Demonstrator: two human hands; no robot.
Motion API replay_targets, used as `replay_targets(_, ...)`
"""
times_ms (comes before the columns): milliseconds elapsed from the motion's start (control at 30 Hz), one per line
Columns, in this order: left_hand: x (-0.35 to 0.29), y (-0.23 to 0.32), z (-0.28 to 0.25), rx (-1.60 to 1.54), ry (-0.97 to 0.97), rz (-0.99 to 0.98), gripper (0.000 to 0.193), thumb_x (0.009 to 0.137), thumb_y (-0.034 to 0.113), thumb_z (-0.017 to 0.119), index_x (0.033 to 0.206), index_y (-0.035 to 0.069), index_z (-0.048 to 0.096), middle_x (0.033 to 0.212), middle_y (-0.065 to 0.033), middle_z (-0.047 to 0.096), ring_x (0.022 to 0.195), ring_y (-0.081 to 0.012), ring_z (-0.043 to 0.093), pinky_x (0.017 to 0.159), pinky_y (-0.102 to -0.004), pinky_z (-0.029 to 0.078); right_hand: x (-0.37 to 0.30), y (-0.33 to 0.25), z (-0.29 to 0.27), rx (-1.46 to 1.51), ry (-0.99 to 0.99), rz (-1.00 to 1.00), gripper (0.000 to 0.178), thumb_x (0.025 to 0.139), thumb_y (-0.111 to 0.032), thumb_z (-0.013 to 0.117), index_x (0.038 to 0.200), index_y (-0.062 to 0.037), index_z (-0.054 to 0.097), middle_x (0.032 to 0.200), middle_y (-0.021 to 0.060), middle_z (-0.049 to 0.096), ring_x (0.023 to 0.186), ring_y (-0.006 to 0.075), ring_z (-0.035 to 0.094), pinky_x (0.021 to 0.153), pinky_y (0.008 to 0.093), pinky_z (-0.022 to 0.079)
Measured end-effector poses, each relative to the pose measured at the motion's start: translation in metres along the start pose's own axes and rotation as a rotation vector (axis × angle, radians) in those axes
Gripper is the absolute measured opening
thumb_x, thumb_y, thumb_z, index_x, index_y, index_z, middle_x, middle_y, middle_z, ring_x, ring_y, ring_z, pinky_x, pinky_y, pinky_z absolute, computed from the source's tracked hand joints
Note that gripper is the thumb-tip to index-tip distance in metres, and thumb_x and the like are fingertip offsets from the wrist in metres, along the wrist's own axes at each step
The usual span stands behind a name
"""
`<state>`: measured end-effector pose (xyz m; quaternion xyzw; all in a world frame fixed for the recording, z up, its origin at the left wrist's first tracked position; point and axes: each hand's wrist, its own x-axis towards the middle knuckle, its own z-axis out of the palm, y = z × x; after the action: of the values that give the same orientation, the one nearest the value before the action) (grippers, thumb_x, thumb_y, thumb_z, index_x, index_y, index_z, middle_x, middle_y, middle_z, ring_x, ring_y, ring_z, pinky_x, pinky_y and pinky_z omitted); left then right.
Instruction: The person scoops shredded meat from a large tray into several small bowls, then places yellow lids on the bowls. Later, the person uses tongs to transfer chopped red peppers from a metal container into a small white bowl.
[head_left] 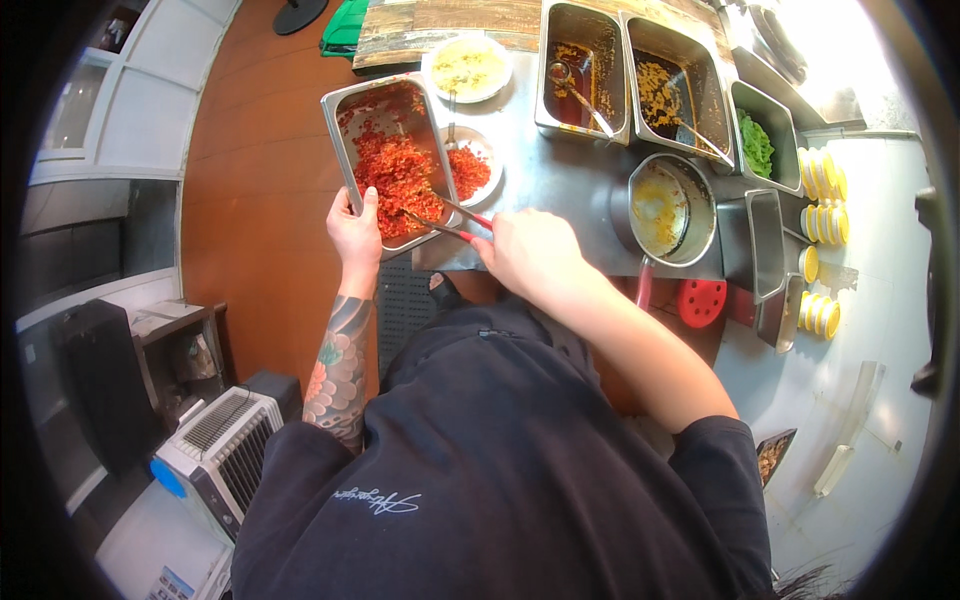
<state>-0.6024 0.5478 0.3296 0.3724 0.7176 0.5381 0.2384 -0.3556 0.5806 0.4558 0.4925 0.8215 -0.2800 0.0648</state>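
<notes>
My left hand (355, 232) grips the near left corner of a deep steel pan (342, 125), thumb over the rim. The pan tilts toward me, its left edge past the table, and a heap of chopped red chillies (393, 175) lies in it. Closed round a red-gripped pair of chopsticks or tongs (458, 234), my right hand (530, 250) is at the pan's near right corner. The two dark tips reach into the chillies. Beside the pan, partly hidden by it, a white bowl (490, 160) holds more chopped chilli.
Behind stands a white bowl (505, 85) of pale yellow food. Two steel tubs (620, 60) of dark sauce with ladles line the back, beside a tub of green leaves (755, 145). A saucepan (705, 225) stands right, its red handle past the table edge. Yellow-rimmed lidded tubs (825, 225) sit far right.
</notes>
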Motion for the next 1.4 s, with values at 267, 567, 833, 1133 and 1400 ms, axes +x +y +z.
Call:
replay_targets(267,0.006,-0.028,-0.013,-0.21,0.067,-0.063,0.018,0.096,0.007,0.069,0.08,0.004,0.06,0.072,0.0079,0.05,0.064,-0.0032,0.039,0.057,-0.0226,0.033,0.041,0.037,-0.007,0.486,-0.464,0.095,0.061,0.1,-0.051,0.05,0.085,0.0044,0.071,0.065,0.0164,0.064,0.062,0.0291,0.065,0.064,0.0413,0.053)
replay_targets(567,-0.007,-0.036,-0.014,-0.372,0.055,-0.189,0.008,0.098,0.008,0.067,0.096,0.001,0.067,0.085,0.0017,0.066,0.073,-0.0037,0.055,0.067,-0.0216,0.046,0.042,0.027,0.028,0.573,-0.405,0.031,0.046,0.1,-0.046,0.057,0.095,-0.0031,0.073,0.06,0.0045,0.06,0.055,0.014,0.056,0.056,0.0317,0.047)
replay_targets(833,-0.011,-0.034,-0.007,-0.448,0.096,-0.181,0.012,0.098,0.008,0.068,0.088,0.002,0.065,0.081,0.003,0.063,0.07,-0.0029,0.051,0.064,-0.0208,0.043,0.015,0.024,0.013,0.52,-0.242,-0.013,0.043,0.1,-0.041,0.058,0.105,-0.0009,0.072,0.066,0.0149,0.066,0.066,0.023,0.067,0.068,0.0397,0.052)
replay_targets(1133,0.013,-0.052,-0.011,-0.431,0.201,-0.175,0.011,0.097,0.007,0.068,0.087,0.003,0.064,0.079,0.0032,0.062,0.068,-0.0029,0.05,0.063,-0.0199,0.042,-0.005,0.051,-0.019,0.574,-0.084,0.147,0.042,0.097,-0.04,0.061,0.115,-0.0048,0.072,0.09,0.0238,0.071,0.087,0.0367,0.071,0.081,0.0444,0.053)
replay_targets(1400,0.02,-0.073,-0.027,-0.446,0.189,-0.162,0.01,0.096,0.01,0.07,0.094,0.003,0.063,0.094,-0.0034,0.068,0.083,-0.0099,0.063,0.078,-0.0265,0.052,0.026,0.079,0.034,0.128,0.079,0.164,0.038,0.093,-0.038,0.065,0.117,-0.0081,0.068,0.095,0.0217,0.072,0.096,0.037,0.07,0.084,0.0474,0.054)
